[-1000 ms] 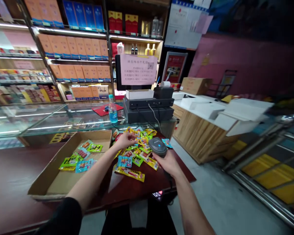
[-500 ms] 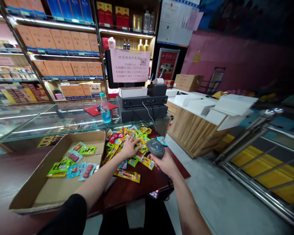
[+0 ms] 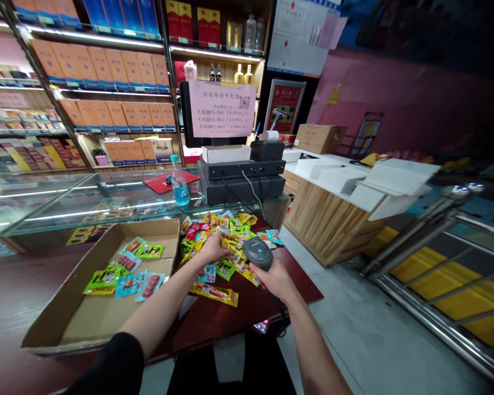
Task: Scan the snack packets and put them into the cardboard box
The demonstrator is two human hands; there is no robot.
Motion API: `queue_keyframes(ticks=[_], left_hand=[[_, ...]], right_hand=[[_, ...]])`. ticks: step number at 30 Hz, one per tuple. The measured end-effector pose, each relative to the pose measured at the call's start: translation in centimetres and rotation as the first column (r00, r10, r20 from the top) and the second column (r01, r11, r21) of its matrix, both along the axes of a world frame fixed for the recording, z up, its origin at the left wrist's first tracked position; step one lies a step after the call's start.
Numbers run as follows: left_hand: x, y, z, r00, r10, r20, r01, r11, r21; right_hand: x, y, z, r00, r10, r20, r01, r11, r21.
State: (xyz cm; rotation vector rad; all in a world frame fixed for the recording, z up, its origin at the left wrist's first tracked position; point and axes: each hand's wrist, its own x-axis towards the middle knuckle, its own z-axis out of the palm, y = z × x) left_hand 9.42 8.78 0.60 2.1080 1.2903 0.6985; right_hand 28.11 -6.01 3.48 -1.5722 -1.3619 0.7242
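A pile of small snack packets [image 3: 226, 269], yellow, green, blue and red, lies on the dark red table [image 3: 214, 323]. My left hand [image 3: 214, 248] is on the pile, its fingers bent together at a yellow packet; whether it grips one is hard to make out. My right hand [image 3: 274, 277] is wrapped round a dark grey handheld scanner [image 3: 257, 253], held over the pile's right side. Left of the pile, an open cardboard tray [image 3: 82, 323] holds several green, blue and pinkish packets [image 3: 127, 280].
Behind the pile, a glass counter [image 3: 86, 197] carries a bottle of blue liquid [image 3: 180, 184], a red folder [image 3: 156, 182] and a dark cash drawer [image 3: 242, 188] under a screen with a pink sign. A wooden counter [image 3: 325, 219] and metal railing [image 3: 420, 307] stand to the right.
My left hand's spread fingers have drawn together over the packets. The scanner in my right hand has shifted slightly left relative to the pile. The whole view has moved a little.
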Motion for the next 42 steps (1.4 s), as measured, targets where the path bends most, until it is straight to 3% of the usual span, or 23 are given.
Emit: queue_keyframes(ticks=[5, 9, 12, 23, 33, 38, 42], left_hand=[[-2.3, 1.9, 0.6, 0.978, 0.076, 0.193, -0.030, 0.972, -0.232], [-3.1, 2.6, 1.1, 0.865, 0.213, 0.454, -0.002, 0.907, -0.422], [-3.1, 2.5, 1.4, 0.817, 0.257, 0.517, 0.021, 0.881, -0.472], [-3.2, 2.3, 1.9, 0.857, 0.270, 0.439, -0.059, 0.897, -0.438], [-3.4, 2.5, 1.9, 0.848, 0.232, 0.477, -0.018, 0.912, -0.411], [-5.2, 2.2, 4.6, 0.833, 0.206, 0.513, -0.037, 0.947, -0.320], [-11.7, 1.3, 7.7, 0.842, 0.226, 0.490, -0.144, 0.969, -0.200]], right_hand=[[-0.6, -0.2, -0.9, 0.997, 0.060, 0.046, -0.056, 0.995, -0.082], [-1.4, -0.4, -1.1, 0.993, 0.113, 0.038, -0.110, 0.990, -0.084], [-1.9, -0.4, -1.0, 0.992, 0.123, 0.042, -0.120, 0.991, -0.060], [-2.4, -0.2, -0.8, 0.990, 0.133, 0.046, -0.129, 0.988, -0.087], [-3.1, -0.6, 0.0, 0.990, 0.133, 0.040, -0.130, 0.989, -0.072], [-3.6, -0.4, 0.5, 0.989, 0.142, 0.037, -0.138, 0.985, -0.103], [-4.7, 0.5, 0.7, 0.982, 0.187, 0.023, -0.182, 0.973, -0.144]])
